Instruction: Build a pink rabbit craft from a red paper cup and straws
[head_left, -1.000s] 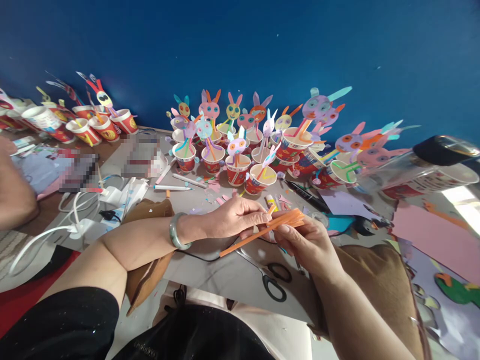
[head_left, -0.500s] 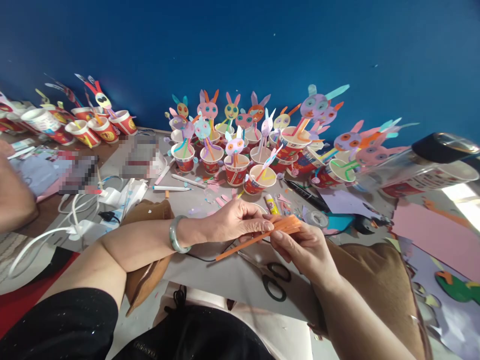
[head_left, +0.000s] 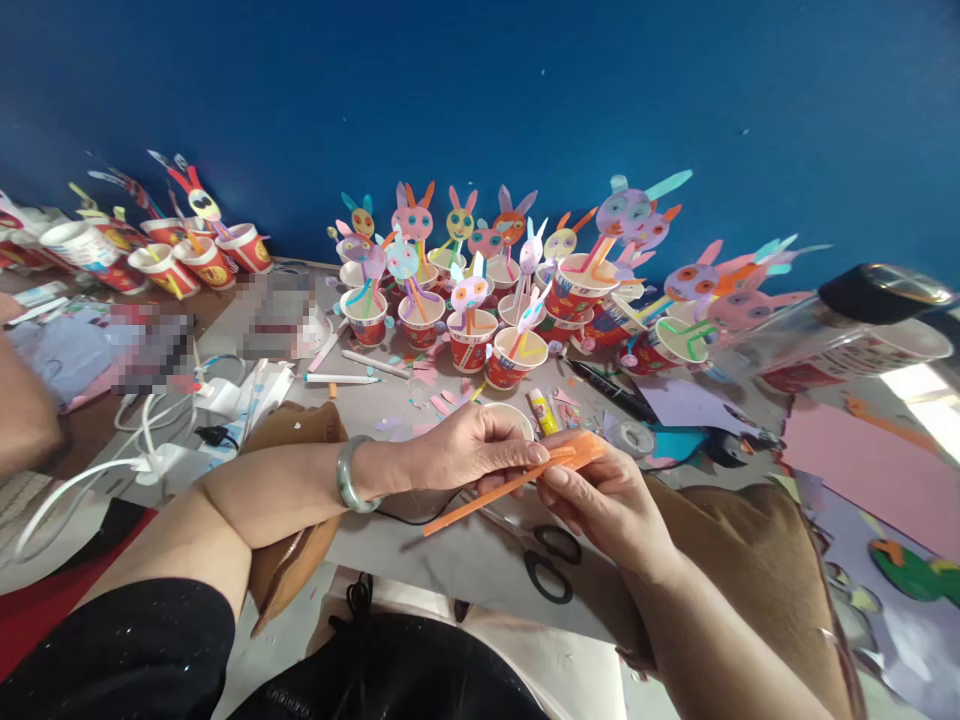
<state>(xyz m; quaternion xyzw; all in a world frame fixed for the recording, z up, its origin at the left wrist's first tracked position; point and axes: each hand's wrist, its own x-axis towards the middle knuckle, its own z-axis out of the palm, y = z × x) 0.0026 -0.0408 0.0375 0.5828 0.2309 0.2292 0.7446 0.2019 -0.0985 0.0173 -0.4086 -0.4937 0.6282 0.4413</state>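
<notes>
Both hands hold an orange bendy straw (head_left: 480, 503) just above the near side of the table. My left hand (head_left: 480, 440) pinches it between thumb and fingers near its middle. My right hand (head_left: 607, 500) grips the other end, where a ridged section and a wider, flattened-looking orange part show. The long free end points down to the left. Below the hands lies a pair of scissors (head_left: 551, 575) with black handles, its blades partly hidden. Just beyond my left hand, a white cup rim (head_left: 517, 415) shows in part.
Several red paper cups (head_left: 471, 345) with paper rabbit heads on straws stand along the blue wall. A glue stick (head_left: 541, 410), markers (head_left: 343, 379) and paper scraps lie before them. At right are a clear bottle (head_left: 795, 340) and pink paper (head_left: 870, 470); left, white cables (head_left: 82, 470) and another person's arm (head_left: 26, 410).
The straw has turned slightly in my fingers, and its ridged section now shows. Its free end has shifted a little down and left. Both hands keep hold.
</notes>
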